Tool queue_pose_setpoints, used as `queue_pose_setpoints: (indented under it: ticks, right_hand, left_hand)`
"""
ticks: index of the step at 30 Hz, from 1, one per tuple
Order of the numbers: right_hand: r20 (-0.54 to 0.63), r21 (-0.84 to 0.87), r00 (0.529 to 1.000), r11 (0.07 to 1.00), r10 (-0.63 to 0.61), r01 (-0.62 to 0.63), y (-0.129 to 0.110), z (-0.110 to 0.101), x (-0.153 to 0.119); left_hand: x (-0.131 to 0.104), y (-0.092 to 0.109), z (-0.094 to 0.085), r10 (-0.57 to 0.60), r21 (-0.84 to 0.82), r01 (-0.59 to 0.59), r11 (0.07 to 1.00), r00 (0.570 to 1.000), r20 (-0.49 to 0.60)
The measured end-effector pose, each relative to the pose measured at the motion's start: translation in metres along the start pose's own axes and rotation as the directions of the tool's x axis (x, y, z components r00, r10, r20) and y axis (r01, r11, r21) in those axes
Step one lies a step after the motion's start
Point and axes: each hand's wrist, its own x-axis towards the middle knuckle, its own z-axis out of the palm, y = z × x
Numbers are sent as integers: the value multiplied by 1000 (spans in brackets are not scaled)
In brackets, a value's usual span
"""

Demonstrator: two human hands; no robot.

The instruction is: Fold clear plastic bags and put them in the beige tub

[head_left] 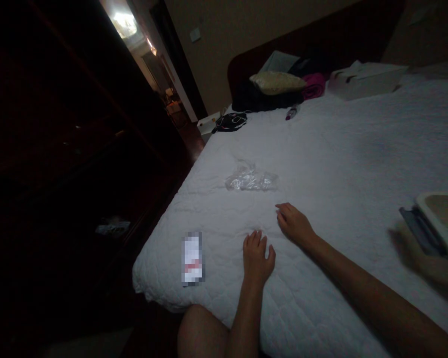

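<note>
My left hand [257, 256] lies palm down on the white quilted bedspread [332, 169], its fingers spread and nothing in them. Just ahead of its fingertips is a faint pale patch, too unclear to name. To its right, my right hand [294, 223] rests low over the cloth with the index finger stretched out and the others loosely bent; I see nothing held. Beyond both hands lies a crumpled clear plastic bag [250, 180], touched by neither. Left of my left hand, a blurred-out rectangle with a lit look [192, 258], perhaps a phone, sits near the bed's edge.
At the right stands a pale-rimmed plastic bin [427, 209] with a grey clip. Toward the headboard are a cushion [278, 83], a rolled magenta cloth [314, 86], a white box [369, 84] and a dark heap with cords [231, 122]. Dark furniture [59, 149] flanks the bed's left.
</note>
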Motion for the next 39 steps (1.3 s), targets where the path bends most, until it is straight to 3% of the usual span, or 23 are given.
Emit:
queue_pose_setpoints:
  ticks: [1, 6, 11, 15, 21, 26, 30, 33, 35, 36, 39]
  right_hand:
    - [-1, -79, 1000, 997, 7, -7, 5, 6, 15]
    - [-6, -158, 1000, 987, -13, 11, 36, 37, 67]
    - [43, -251, 997, 965, -64, 73, 51, 58, 73]
    - [50, -241, 998, 969, -40, 51, 43, 52, 66]
    - [72, -152, 997, 988, 19, -8, 18, 31, 35]
    - [120, 20, 987, 994, 103, -106, -9, 7, -26]
    - [174, 214, 962, 945, 212, -247, -21, -17, -76]
    - [237, 376, 942, 872, 237, -314, -18, -34, -98]
    - [305, 521, 922, 768, 239, -371, -13, -43, -107]
    - [363, 613, 898, 662, 249, -432, -11, -48, -110]
    - [598, 749, 765, 172, 238, -639, -6, -56, -119]
  left_hand:
    - [0, 0, 1, -1, -4, 1, 1000, 1000, -5]
    - [-1, -2, 6, 2, -8, -3, 1000, 1000, -15]
    - [0, -2, 11, -14, -4, 14, 1000, 999, -33]
    - [1, -1, 10, -16, 9, 16, 1000, 999, -30]
    - [1, -1, 10, -14, 30, 14, 999, 1000, -17]
    - [3, 1, 7, -5, 47, 6, 999, 1000, -24]
    - [2, 2, 1, -8, 4, 8, 1000, 1000, 0]
    - [-1, 7, -5, -63, -124, 59, 991, 998, -30]
    - [-5, 15, -8, -184, -303, 161, 939, 982, -50]
    - [-8, 21, -9, -252, -418, 214, 883, 967, -39]
    - [-18, 43, -8, -340, -735, 296, 610, 936, 95]
